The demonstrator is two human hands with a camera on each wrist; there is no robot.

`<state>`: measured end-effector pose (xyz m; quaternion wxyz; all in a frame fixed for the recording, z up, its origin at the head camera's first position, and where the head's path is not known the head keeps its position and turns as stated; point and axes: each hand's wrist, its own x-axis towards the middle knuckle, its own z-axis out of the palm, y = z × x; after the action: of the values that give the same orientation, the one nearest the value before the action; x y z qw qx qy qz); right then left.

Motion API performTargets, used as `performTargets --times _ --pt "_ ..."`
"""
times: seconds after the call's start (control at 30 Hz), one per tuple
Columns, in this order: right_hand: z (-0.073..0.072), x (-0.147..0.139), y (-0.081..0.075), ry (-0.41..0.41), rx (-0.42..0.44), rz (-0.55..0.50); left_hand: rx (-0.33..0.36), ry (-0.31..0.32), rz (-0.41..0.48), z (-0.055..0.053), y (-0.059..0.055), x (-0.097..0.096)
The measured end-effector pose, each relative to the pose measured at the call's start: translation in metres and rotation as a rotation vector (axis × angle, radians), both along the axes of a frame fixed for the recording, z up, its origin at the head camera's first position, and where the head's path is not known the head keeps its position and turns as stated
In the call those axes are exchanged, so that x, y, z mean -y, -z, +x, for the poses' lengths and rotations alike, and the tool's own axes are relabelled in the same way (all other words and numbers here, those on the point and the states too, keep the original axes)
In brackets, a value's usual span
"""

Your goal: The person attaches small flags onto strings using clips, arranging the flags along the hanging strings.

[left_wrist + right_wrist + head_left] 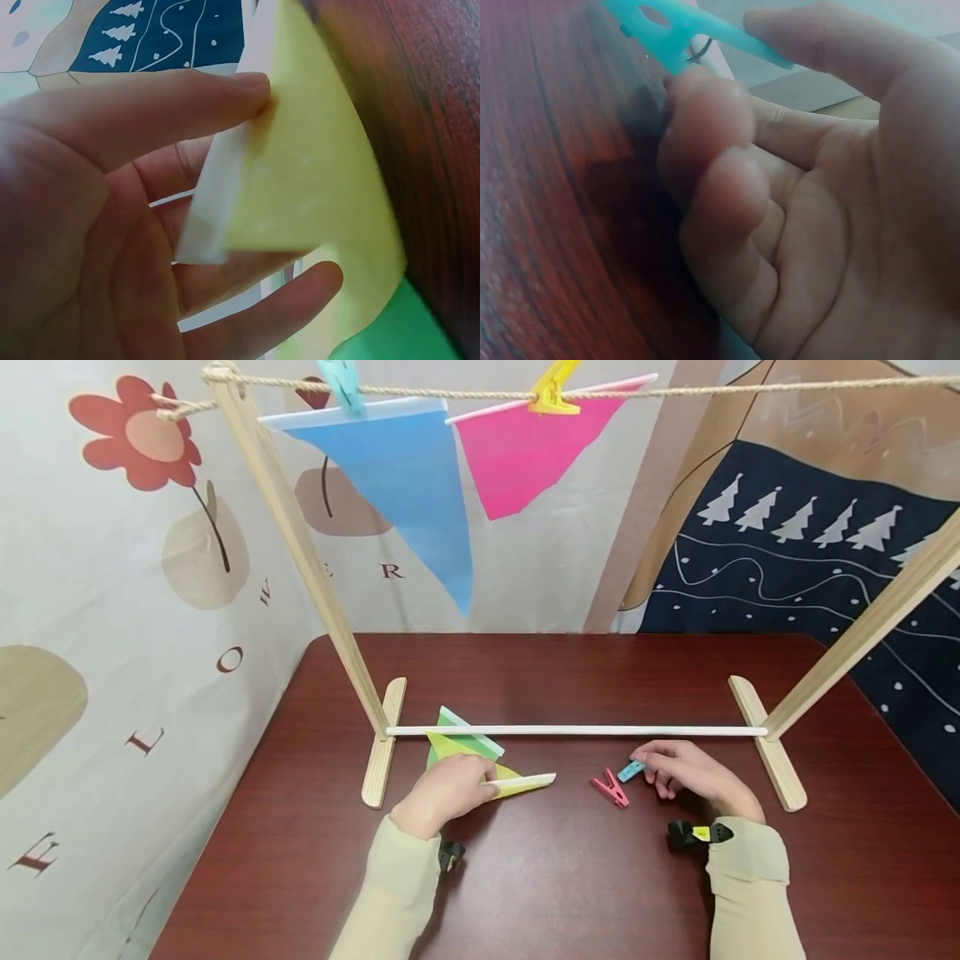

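My left hand (453, 789) pinches a yellow pennant (517, 785) by its white top edge, thumb on the near face, as the left wrist view shows. Under the yellow one a green pennant (468, 732) lies on the table. On the right, my right hand (686, 772) holds a light-blue clothespin (631, 771) between thumb and fingers; in the right wrist view the thumb rests on one arm of this clothespin (682, 30). A red clothespin (611, 789) lies on the table just left of it.
Wooden posts on feet (384, 743) (768, 747) carry a rope (465, 395), with a white crossbar (577, 731) low between them. A blue pennant (405, 468) and a pink pennant (525, 452) hang from the rope by clothespins. The brown table (570, 877) spreads below.
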<state>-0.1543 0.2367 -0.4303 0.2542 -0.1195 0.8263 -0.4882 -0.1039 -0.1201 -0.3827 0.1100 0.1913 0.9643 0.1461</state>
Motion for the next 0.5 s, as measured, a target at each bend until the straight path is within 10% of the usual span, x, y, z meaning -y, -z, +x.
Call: performTargets --times 0.5 --pt "0.0016 -0.0034 -0.0047 -0.012 -0.032 0.12 -0.03 0.007 -0.012 0.0006 -0.0006 0.001"
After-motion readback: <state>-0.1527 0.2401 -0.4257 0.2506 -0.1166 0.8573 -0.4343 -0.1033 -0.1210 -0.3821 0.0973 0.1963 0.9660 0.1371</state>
